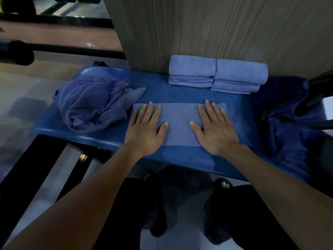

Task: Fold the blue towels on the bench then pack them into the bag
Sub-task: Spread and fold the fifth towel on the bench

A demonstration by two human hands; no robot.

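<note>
A blue towel (177,121) lies flat as a folded rectangle near the front of the blue bench (180,94). My left hand (146,129) presses flat on its left end, fingers spread. On its right end my right hand (214,129) lies flat the same way. A crumpled heap of unfolded blue towels (91,103) sits at the bench's left end. Two stacks of folded towels (216,74) stand side by side at the back against the wall. A dark blue bag (288,120) slumps on the bench's right end.
A wood-grain wall panel (216,29) rises right behind the bench. Black metal bars (63,49) of gym equipment run along the left. My feet in dark sandals (223,184) show below the bench's front edge.
</note>
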